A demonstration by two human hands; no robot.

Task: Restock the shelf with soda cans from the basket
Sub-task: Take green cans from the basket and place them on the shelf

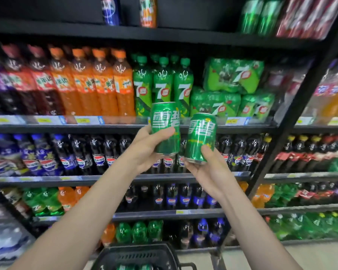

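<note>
While each hand (144,151) (207,170) gripped a green can (165,127) (200,137) low, the smooth, rigid walls looked slippery.

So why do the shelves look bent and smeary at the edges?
Head view: the wide lens bows the shelves; the edges are blurred, likely from motion; the two green cans, left and right, stay fairly sharp, with glare streaks; the bottle shoulders show bright glints.
</note>
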